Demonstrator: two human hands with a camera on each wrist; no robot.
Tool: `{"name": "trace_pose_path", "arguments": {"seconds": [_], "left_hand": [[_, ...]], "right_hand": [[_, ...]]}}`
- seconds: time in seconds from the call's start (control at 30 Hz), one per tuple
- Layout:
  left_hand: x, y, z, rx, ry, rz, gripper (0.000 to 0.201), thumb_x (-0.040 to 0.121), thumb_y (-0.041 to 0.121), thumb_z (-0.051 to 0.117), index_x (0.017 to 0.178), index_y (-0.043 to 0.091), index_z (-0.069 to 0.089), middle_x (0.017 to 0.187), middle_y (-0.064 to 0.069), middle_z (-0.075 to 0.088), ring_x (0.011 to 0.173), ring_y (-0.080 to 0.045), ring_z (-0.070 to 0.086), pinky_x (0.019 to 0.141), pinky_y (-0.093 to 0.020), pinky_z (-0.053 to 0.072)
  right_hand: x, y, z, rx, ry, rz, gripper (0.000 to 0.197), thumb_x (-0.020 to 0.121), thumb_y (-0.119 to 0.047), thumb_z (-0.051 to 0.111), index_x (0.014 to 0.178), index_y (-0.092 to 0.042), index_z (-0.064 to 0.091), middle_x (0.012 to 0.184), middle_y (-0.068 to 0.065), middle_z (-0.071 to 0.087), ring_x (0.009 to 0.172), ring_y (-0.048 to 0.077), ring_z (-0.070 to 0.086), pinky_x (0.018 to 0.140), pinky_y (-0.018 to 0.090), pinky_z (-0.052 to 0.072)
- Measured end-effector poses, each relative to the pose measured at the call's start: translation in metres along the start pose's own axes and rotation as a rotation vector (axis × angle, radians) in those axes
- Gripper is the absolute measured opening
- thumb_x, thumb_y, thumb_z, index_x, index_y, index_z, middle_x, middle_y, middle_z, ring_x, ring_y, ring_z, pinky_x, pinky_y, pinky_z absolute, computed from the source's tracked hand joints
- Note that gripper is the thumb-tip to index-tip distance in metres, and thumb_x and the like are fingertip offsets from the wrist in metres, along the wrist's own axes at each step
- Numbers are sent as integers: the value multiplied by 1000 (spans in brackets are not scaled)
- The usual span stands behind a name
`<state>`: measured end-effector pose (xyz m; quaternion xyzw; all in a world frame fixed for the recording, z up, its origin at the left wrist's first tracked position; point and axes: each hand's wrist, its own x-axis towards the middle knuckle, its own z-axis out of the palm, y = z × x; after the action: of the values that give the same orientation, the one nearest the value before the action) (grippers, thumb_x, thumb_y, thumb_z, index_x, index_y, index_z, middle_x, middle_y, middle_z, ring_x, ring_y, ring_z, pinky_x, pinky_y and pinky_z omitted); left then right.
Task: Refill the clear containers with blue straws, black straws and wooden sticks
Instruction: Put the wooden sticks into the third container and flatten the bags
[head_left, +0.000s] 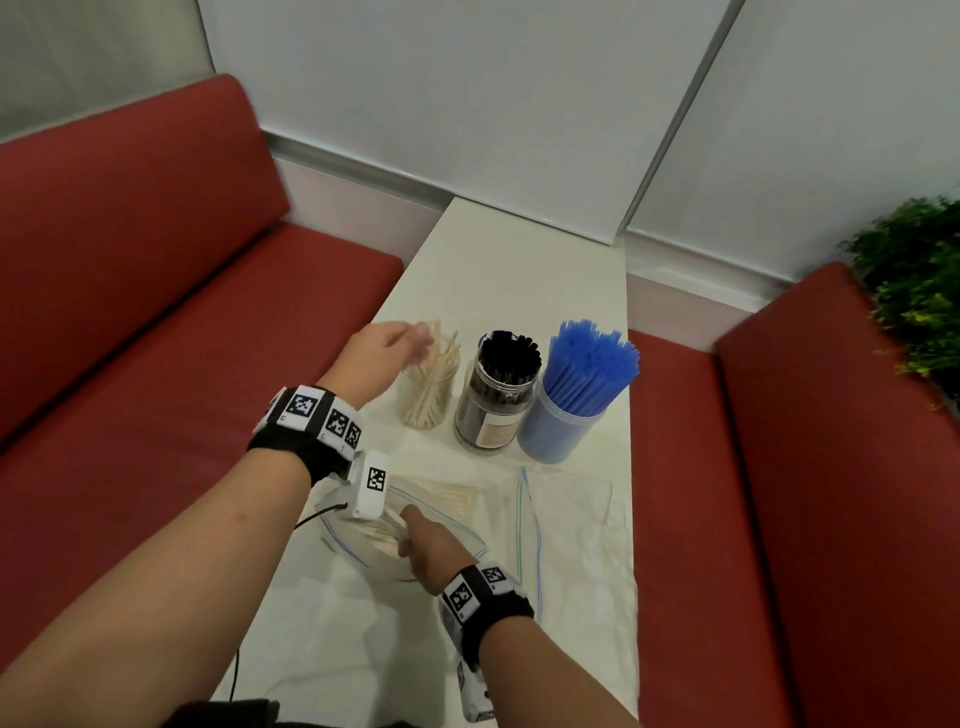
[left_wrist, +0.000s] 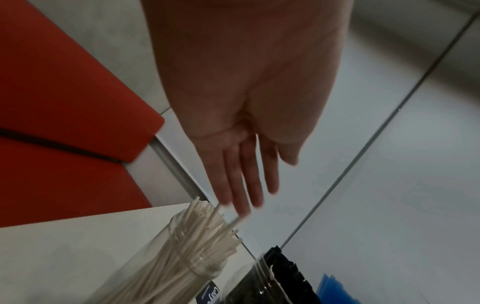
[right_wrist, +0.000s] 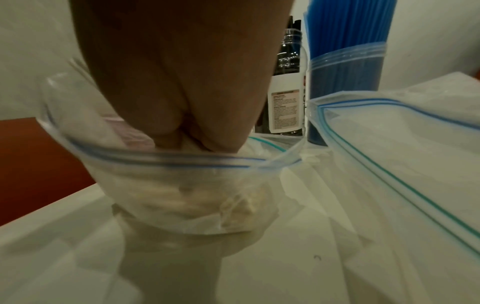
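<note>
You are working on a narrow white table (head_left: 519, 270) set between two red benches (head_left: 156, 291) — its far end, up to the wall, lies bare, and its left edge runs close beside your left forearm. Flat plastic bags (head_left: 571, 514) cover the near right part of the table. Three clear jars stand in a row across the middle: blue straws (head_left: 587, 369) in the right one, black straws (head_left: 506, 358) in the middle one, wooden sticks (head_left: 434, 374) in the left jar (head_left: 426, 400), which is only loosely filled. Your left hand (left_wrist: 244, 131) hangs over that jar, palm down, fingers straight and together, gripping nothing — one fingertip just touches a stick. Your right hand (right_wrist: 179, 82) is pushed down into the mouth of an open zip bag (right_wrist: 166, 162) near you, its fingers curled round a bundle of sticks inside.
</note>
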<state>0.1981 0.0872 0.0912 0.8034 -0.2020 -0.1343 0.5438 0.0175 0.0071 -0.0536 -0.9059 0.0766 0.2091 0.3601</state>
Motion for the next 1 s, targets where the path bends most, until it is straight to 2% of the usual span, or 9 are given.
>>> {"name": "trace_pose_path", "arguments": {"seconds": [0.1, 0.2, 0.3, 0.4, 0.53, 0.63, 0.77, 0.87, 1.0], "left_hand": [[-22, -8, 5, -158, -197, -69, 43, 100, 38, 51, 93, 1, 72, 85, -16, 74, 80, -26, 71, 90, -53, 54], [-38, -14, 6, -246, -200, -110, 60, 95, 54, 49, 91, 0, 73, 86, -19, 74, 89, -35, 71, 90, -47, 56], [-45, -20, 3, -401, -223, -126, 92, 64, 86, 55, 113, 8, 67, 105, -12, 73, 103, -28, 69, 95, -35, 52], [-48, -29, 7, -570, -389, -149, 117, 46, 89, 64, 136, 17, 46, 126, -8, 63, 118, -21, 62, 102, -34, 46], [-50, -35, 30, -468, -446, -133, 93, 58, 67, 81, 133, 20, 52, 120, 2, 67, 118, -19, 62, 98, -34, 49], [-45, -33, 40, -429, -284, -160, 66, 62, 66, 80, 100, 13, 72, 100, -9, 75, 97, -19, 71, 70, -24, 54], [-40, -19, 42, -462, -193, -114, 57, 75, 66, 69, 50, 15, 61, 65, -15, 69, 81, -26, 74, 74, -34, 56], [-31, 2, 40, -659, -67, -13, 52, 83, 48, 71, 50, 14, 48, 48, -5, 43, 51, -22, 55, 76, -40, 57], [-23, 30, 31, -712, 18, 123, 47, 84, 41, 73, 57, 15, 44, 50, -3, 35, 47, -18, 43, 71, -34, 56]], "right_hand": [[-3, 2, -1, 63, 10, -33, 34, 94, 5, 43, 127, -2, 43, 101, 16, 60, 89, 30, 57, 75, 35, 44], [-4, 1, -7, 227, 87, -25, 19, 96, 1, 40, 112, -7, 45, 95, 8, 55, 87, 24, 51, 80, 37, 46], [-4, -6, -16, 379, 188, -19, 21, 97, 5, 37, 109, -11, 45, 91, -1, 56, 85, 17, 52, 74, 16, 43], [-1, -16, -30, 527, 283, -49, 4, 106, -10, 42, 108, -10, 46, 81, -3, 50, 70, 11, 48, 59, 10, 41], [6, -33, -48, 602, 336, -122, 21, 107, -24, 43, 128, -19, 45, 78, -8, 49, 70, 11, 49, 59, 18, 43], [11, -40, -56, 628, 331, -141, 40, 106, -23, 46, 145, -17, 39, 78, -9, 52, 64, 8, 49, 58, 20, 45], [10, -38, -64, 773, 281, -151, 13, 100, -20, 59, 109, -30, 58, 73, -6, 54, 61, 8, 52, 63, 23, 48], [6, -27, -64, 947, 275, -51, 15, 98, -4, 63, 88, -14, 58, 72, 1, 57, 62, 13, 55, 61, 20, 49], [2, -19, -70, 1552, 245, 130, 18, 101, 2, 49, 116, 1, 59, 109, 23, 71, 85, 29, 75, 80, 36, 61]]}}
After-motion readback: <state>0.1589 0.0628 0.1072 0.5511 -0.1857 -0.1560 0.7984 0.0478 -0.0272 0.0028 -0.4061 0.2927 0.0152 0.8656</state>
